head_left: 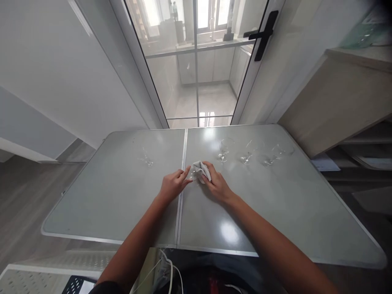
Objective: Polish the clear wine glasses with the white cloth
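Note:
My left hand pinches the edge of a clear glass, probably a stemmed one, just right of the table's seam. In my right hand a crumpled white-grey cloth is gripped and pressed against that same glass, covering much of it. Three clear stemmed glasses stand or lie beyond my right hand: a near one, a middle one and a far-right one. Their transparent outlines are faint. Left of my hands is another clear glass, hard to make out.
The grey folding table has a metal rim and a centre seam. A glazed door with a black handle stands behind it. Shelving flanks the right. A white perforated basket and cables are at the near side.

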`<state>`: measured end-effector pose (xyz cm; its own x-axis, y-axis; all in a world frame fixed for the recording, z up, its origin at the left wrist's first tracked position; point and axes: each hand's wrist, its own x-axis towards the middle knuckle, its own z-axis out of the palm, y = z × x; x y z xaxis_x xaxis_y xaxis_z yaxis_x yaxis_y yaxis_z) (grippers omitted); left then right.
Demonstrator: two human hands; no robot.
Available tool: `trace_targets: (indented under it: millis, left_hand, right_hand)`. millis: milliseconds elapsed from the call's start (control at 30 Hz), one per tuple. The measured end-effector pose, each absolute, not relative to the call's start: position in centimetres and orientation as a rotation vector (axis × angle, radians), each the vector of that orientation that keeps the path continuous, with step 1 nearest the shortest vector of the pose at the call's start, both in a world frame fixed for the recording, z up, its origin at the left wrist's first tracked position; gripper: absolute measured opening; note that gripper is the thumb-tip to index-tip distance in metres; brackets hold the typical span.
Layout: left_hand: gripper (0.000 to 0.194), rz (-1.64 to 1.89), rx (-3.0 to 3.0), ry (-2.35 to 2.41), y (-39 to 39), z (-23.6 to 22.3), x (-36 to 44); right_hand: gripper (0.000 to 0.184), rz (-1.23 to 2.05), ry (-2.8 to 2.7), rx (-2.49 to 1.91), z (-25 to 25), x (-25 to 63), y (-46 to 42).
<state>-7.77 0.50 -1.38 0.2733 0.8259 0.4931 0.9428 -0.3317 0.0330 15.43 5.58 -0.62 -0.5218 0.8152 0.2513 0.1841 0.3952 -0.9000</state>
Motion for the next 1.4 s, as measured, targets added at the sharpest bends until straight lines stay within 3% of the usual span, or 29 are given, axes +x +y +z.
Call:
trace_targets:
  millis: [233,367,500,667,733,833,1000,1167,1267,1333,1400]
  left_hand:
    - [0.044,-0.609,-2.483,-1.346,-0.2,-0.6,-8.7]
    - [0.047,-0.697,-2.669,-1.525,-0.6,-0.6,-8.1]
    - [0.059,-1.001,-2.997,-2.144,0.2,1.0,-8.6]
    - [0.052,-0.659,-3.650,-2.679,1.8,3.1,-9.9]
    - [0.052,-0.756,-3.546,-2.617,1.8,3.0,-9.6]
    - [0.055,-0.991,-3.022,-2.252,1.0,1.9,-8.1]
    - [0.042,-0.843,-2.595,-1.775,-0.8,-0.1,-5.8]
    - [0.057,-1.210,-3.032,-2.404,-0.3,0.6,-7.0]
    - [0.057,-0.977,-3.501,-2.850,0.7,1.8,-8.7]
    - [0.059,-0.809,-3.621,-2.904,1.0,2.3,-9.5]
    - [0.057,-0.897,-3.518,-2.688,1.0,2.5,-9.7]
  right_hand:
    - [0.059,1.598,-1.729,-0.741,-0.3,15.7,5.9]
    - [0.063,1.797,-1.629,-0.769,0.2,15.4,5.4]
    - [0.059,1.662,-1.676,-0.684,0.5,15.6,5.1]
    - [0.050,1.256,-2.151,-0.251,0.4,15.8,4.7]
    - [0.047,1.245,-2.124,-0.306,0.4,15.8,4.8]
    - [0.048,1.518,-1.744,-0.678,0.4,15.7,5.1]
    - [0.056,1.900,-1.183,-0.913,0.9,15.4,5.6]
    - [0.048,1.679,-1.508,-0.768,1.4,15.4,4.5]
    - [0.042,1.482,-1.849,-0.514,0.9,15.5,4.0]
    - [0.040,1.380,-2.011,-0.354,0.5,15.4,3.9]
    - [0.041,1.378,-1.991,-0.412,0.4,15.1,3.9]
